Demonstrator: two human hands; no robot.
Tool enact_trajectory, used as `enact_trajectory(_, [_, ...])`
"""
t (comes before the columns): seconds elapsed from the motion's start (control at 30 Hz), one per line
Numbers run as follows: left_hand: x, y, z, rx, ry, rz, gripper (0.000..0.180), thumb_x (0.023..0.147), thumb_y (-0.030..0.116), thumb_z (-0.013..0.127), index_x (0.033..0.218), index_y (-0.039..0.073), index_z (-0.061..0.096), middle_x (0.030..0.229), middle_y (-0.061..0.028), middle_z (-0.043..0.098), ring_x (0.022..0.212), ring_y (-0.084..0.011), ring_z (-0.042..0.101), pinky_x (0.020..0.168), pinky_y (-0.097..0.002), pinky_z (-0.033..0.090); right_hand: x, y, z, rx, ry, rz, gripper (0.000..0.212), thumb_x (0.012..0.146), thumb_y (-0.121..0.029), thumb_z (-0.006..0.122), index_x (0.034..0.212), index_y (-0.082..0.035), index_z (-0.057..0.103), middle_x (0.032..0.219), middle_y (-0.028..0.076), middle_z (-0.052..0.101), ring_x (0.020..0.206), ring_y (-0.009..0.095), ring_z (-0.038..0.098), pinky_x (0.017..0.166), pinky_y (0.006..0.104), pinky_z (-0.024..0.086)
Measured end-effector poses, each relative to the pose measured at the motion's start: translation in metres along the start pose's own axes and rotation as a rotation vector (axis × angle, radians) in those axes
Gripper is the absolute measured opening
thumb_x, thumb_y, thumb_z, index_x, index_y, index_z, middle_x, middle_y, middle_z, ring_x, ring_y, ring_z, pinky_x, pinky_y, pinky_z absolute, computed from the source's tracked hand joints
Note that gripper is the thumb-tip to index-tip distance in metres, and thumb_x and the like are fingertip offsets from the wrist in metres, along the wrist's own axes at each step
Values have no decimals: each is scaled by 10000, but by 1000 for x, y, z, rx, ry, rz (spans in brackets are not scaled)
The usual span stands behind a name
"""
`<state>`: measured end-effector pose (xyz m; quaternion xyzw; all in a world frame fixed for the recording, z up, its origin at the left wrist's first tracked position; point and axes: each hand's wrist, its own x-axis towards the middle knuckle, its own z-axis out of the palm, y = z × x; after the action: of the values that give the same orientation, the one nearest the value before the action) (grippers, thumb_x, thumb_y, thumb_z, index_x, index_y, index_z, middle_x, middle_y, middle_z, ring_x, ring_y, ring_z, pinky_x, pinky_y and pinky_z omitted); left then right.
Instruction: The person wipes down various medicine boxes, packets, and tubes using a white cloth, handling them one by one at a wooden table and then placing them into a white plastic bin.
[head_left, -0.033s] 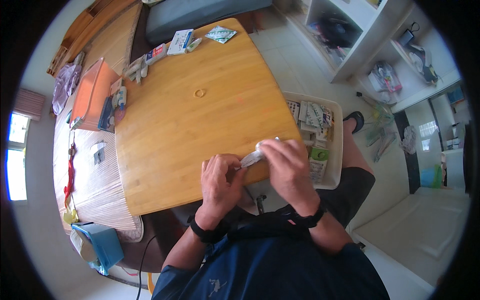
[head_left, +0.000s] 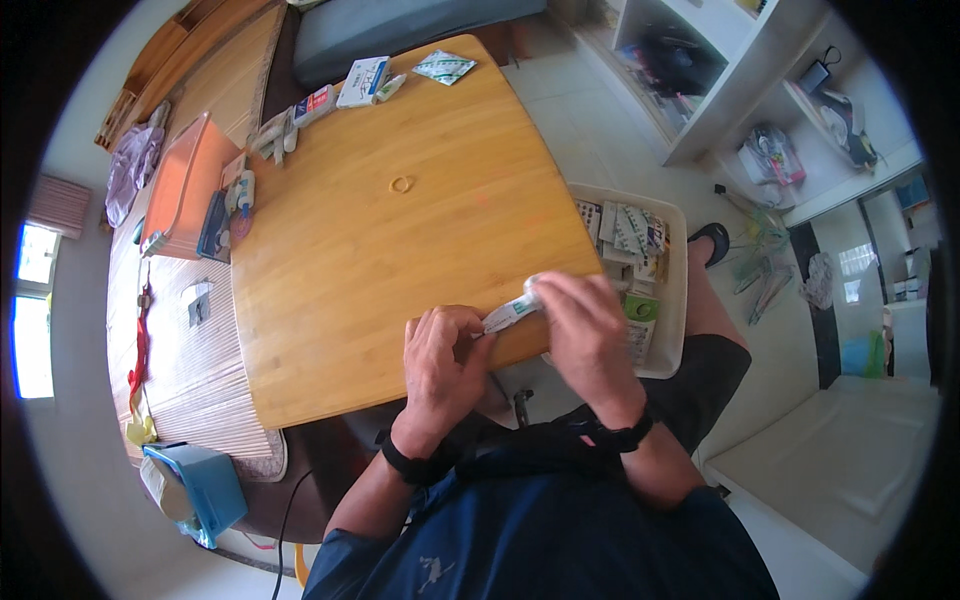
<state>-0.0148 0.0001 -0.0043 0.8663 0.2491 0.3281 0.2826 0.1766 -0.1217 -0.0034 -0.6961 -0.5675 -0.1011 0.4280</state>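
A small white ointment tube [head_left: 510, 313] with green and dark print lies slanted between my two hands, over the near right edge of the wooden table. My left hand [head_left: 438, 355] is closed, with thumb and forefinger pinching the tube's flat lower end. Its white cap end [head_left: 531, 287] points up and right, at the fingertips of my right hand [head_left: 590, 330]. The right fingers are bent together around that end and slightly blurred. A tan rubber band-like ring [head_left: 401, 185] lies on the tabletop [head_left: 350, 260] beyond my hands.
To the right stands a white bin [head_left: 668, 345] full of medicine boxes and packets. Along the table's far left edge are boxes [head_left: 363, 82], rolled white items [head_left: 272, 137] and a green-white packet [head_left: 444, 67]. An orange container [head_left: 185, 190] and a blue bin [head_left: 205, 485] stand left.
My right hand has shifted slightly right with the cap end. The tube shows more of its printed face. My left hand stays almost in place.
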Motion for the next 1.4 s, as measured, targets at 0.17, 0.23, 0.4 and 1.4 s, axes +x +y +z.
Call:
enact_trajectory(0.17, [2, 5, -2, -4, 10, 9, 324, 907, -18, 895, 1117, 105, 680, 1091, -50, 791, 923, -282, 708, 902, -441, 496, 0, 10, -13, -77, 54, 47, 305, 960, 88, 803, 1253, 9, 820, 1259, 120, 826, 1035, 351, 743, 919, 455, 607])
enact_trajectory(0.23, [3, 6, -4, 7, -18, -26, 321, 911, -13, 894, 1125, 104, 685, 1110, -49, 798, 925, -284, 707, 907, -438, 496, 2, -6, -11, 17, 53, 13, 336, 944, 97, 791, 1266, 4, 819, 1274, 111, 820, 1053, 341, 739, 945, 454, 604])
enact_trajectory(0.4, [1, 1, -2, -15, -5, -9, 318, 909, -16, 891, 1125, 103, 691, 1147, -51, 813, 931, -285, 707, 918, -433, 500, -2, -9, -3, 2, -27, -30, 373, 913, 106, 767, 1267, -5, 810, 1294, 101, 812, 1076, 341, 735, 957, 452, 603])
enact_trajectory(1.4, [1, 4, -2, -62, -1, -163, 377, 886, -17, 892, 1208, 93, 732, 1095, -75, 758, 1001, -309, 700, 967, -450, 507, 8, -20, -5, 28, 52, 65, 368, 998, 106, 750, 1349, -1, 760, 1292, 170, 760, 1147, 399, 755, 989, 505, 623])
